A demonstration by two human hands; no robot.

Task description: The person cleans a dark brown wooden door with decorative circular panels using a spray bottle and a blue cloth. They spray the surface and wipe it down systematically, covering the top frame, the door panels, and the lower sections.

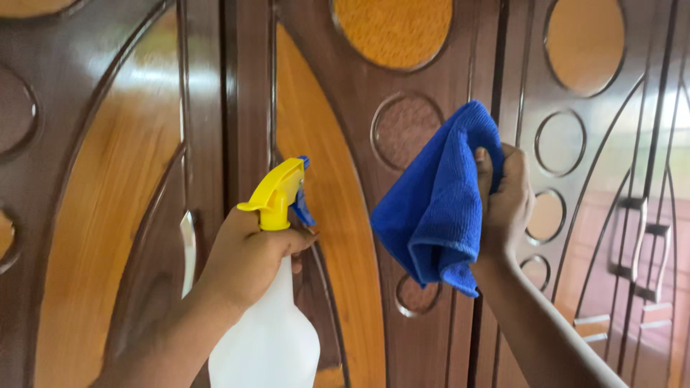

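We stand close before a wooden door (pixel 215 108), glossy dark brown with raised curved mouldings. Set into it are long arched panels of lighter, honey-coloured wood and a column of round insets, some orange and grainy, some dull brown. The polish throws back pale reflections of daylight. At the right edge a second leaf (pixel 625 215) shows the same circles, with a pair of dark metal handles (pixel 640 248) mounted upright on it.

Our left hand (pixel 248 255) is wrapped around the neck of a spray bottle (pixel 269 338), fingers clenched below the head. The bottle has a white, cloudy plastic body that widens toward the bottom of the view, a bright yellow trigger head and a small blue nozzle pointing at the door, just in front of a light panel.

Our right hand (pixel 503 205) grips a blue cloth (pixel 435 205), bunched at the top in the closed fist. The cloth is soft, fine-ribbed, and hangs in loose folds with a stitched hem, held against the dark wood beside the brown round insets.
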